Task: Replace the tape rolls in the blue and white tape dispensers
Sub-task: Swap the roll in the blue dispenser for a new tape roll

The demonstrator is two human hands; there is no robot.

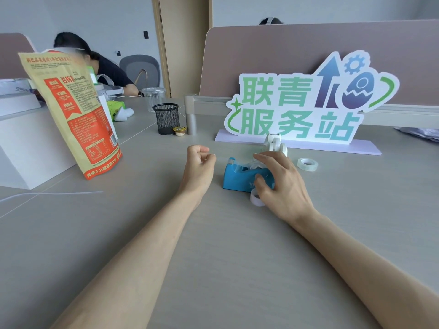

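A blue tape dispenser (240, 178) stands on the grey desk with a clear roll seated in it. My right hand (280, 184) grips its right end, thumb on the side, fingers over the top. My left hand (200, 166) is pinched to the left of the cutter, and a faint clear strip of tape seems to run from its fingers to the dispenser. A white tape dispenser (275, 143) stands just behind the blue one. One clear tape roll (307, 164) lies flat to the right. A whitish empty-looking ring (256, 198) leans by my right thumb.
A white sign with green characters (301, 108) stands behind the dispensers on a lilac base. A black mesh cup (166, 118), a small jelly cup (179, 131) and a grey post lie far left. An orange-and-tan pouch (76, 110) leans on white boxes. A person sits at the far left.
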